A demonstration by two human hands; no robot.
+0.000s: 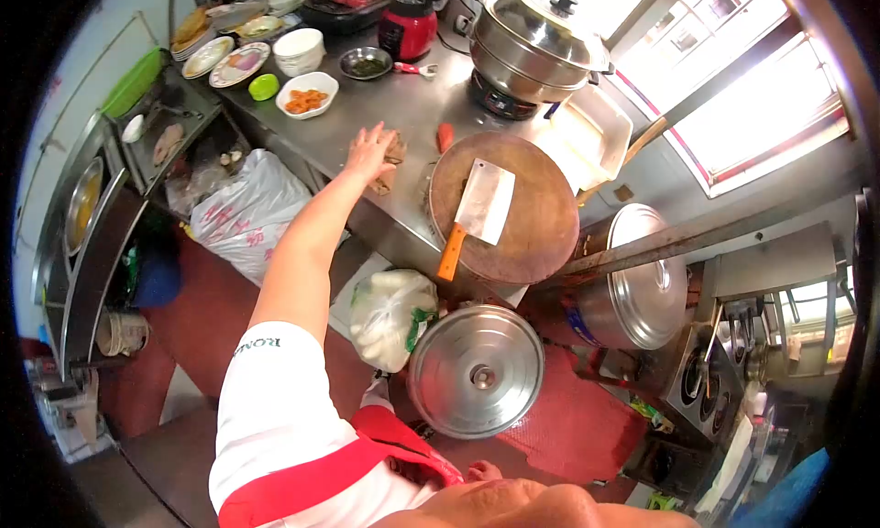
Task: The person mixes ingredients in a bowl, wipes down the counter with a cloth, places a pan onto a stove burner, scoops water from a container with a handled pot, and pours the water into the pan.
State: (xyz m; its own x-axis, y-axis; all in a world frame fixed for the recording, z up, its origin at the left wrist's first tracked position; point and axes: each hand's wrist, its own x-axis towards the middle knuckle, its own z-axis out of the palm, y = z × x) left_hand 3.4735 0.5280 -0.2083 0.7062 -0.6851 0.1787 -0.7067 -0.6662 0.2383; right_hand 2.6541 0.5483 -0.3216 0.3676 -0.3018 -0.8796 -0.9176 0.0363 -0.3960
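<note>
My left hand (368, 152) reaches out over the steel worktop (390, 97), its fingers stretched and spread. Against its palm side lies a crumpled brown rag (396, 150), partly covered by the hand; I cannot tell whether it is gripped. To the right, a cleaver (486, 203) with an orange wooden handle rests on a round chopping board (541, 225). A piece of carrot (445, 137) lies just behind the board. Low in the view, part of my right hand (483, 471) shows near my body, its fingers mostly hidden.
Behind my left hand stand a white bowl of orange slices (307, 95), stacked white bowls (299, 51), a metal dish of greens (365, 63) and a red blender (408, 26). A steamer pot (536, 47) sits back right. Below are a lidded metal pot (477, 372) and a plastic bag (390, 317).
</note>
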